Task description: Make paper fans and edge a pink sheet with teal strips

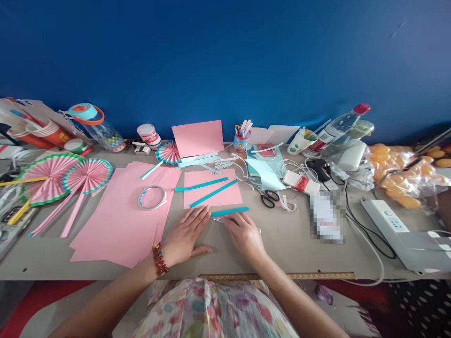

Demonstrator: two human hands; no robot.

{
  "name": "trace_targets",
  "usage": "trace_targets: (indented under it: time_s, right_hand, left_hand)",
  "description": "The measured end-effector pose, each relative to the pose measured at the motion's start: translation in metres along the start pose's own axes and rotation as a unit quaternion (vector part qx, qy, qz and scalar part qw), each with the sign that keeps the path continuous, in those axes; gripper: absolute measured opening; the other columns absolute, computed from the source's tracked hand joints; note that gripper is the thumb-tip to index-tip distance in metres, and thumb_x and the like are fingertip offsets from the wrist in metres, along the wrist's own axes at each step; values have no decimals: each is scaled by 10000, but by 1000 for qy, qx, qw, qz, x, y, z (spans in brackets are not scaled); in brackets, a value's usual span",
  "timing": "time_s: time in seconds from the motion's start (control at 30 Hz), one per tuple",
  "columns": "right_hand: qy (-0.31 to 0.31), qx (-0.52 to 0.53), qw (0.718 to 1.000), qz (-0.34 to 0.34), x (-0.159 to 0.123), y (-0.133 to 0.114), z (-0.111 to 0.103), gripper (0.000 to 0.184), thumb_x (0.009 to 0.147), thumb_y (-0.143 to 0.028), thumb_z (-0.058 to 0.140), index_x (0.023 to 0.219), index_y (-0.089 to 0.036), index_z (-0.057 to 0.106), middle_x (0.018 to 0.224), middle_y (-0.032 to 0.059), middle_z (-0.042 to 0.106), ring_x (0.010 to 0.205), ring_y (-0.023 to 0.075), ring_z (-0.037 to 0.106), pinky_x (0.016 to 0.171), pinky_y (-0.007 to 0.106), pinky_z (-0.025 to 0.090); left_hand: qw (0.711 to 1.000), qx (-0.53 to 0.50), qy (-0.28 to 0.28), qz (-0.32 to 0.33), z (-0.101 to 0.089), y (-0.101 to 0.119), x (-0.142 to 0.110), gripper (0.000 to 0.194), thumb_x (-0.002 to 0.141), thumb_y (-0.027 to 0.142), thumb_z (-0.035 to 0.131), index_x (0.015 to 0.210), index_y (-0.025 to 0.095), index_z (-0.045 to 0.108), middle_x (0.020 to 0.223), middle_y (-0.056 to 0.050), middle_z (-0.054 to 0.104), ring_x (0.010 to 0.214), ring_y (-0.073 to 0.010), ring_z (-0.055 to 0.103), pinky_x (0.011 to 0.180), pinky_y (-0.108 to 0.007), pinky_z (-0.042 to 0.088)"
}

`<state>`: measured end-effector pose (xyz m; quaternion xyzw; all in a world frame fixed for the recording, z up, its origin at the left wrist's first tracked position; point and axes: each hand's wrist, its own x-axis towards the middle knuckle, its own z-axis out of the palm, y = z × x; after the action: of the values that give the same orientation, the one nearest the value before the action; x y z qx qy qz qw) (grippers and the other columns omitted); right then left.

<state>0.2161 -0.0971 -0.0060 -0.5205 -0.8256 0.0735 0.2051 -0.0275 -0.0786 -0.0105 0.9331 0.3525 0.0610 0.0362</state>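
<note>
Please press the narrow teal paper strip (229, 211) straight on the smooth grey desk (289, 253), your left hand (183, 235) flat, seemingly empty, beside its left end, your right hand (244, 235) half-curled at its near edge (its hold I cannot tell).

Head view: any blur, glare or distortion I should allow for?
Head view: wide-angle stretch seemingly leans the red-capped bottle outward; head view: the pixelated patch right of the scissors is unreadable; head view: soft light, no harsh glare on the teal strips.

red-capped bottle (336, 127) | lidded tumbler (102, 133) | power strip (396, 234) | bagged orange pieces (394, 180) | blue wall (225, 61) behind
</note>
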Motion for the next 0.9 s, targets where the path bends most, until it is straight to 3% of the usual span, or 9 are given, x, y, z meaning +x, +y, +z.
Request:
trace_targets:
  time_s: [0.23, 0.43, 0.9]
  right_hand:
    - [4, 0, 1000, -6, 5, -4, 2, 246, 933, -106, 550, 1091, -201, 712, 977, 73, 674, 880, 209, 558, 778, 308, 483]
    - [3, -2, 1000, 1, 5, -5, 0, 249, 937, -115, 544, 1081, -226, 714, 975, 70, 672, 891, 207, 564, 767, 306, 481]
    - [-4, -5, 1000, -3, 9, -17, 5, 238, 930, -114, 555, 1075, -221, 711, 964, 77, 670, 893, 214, 566, 783, 314, 476]
  left_hand:
    - [999, -32, -4, -1, -12, -12, -10, 840, 978, 635, 319, 1586, 153, -3, 1632, -135, 171, 1502, -269, 210, 1221, -460, 176]
    - [1000, 11, -18, -4, -9, -18, -25, 873, 947, 681, 347, 1586, 150, 81, 1625, -130, 205, 1501, -283, 211, 1229, -485, 117]
    - [1000, 12, 1, -14, -6, -13, -24, 908, 926, 708, 358, 1585, 140, 96, 1616, -139, 235, 1493, -281, 238, 1226, -467, 140]
